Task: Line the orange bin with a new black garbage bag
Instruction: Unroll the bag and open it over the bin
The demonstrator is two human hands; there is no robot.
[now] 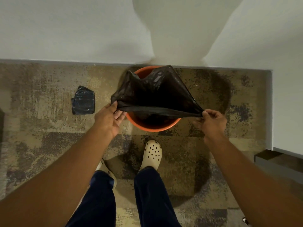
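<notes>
The orange bin (152,126) stands on the carpet against the white wall, right in front of my feet. A black garbage bag (154,94) hangs open over it, its lower part down inside the bin. My left hand (109,119) pinches the bag's mouth at the left corner. My right hand (213,121) pinches the mouth at the right corner, and the near edge is stretched taut between them above the bin's front rim. The bag's far edge rises in two peaks over the back rim.
A folded black bag packet (83,100) lies on the carpet left of the bin. The white wall (65,38) runs behind, and a wall corner (270,112) juts out on the right. My cream clogs (152,154) stand just behind the bin.
</notes>
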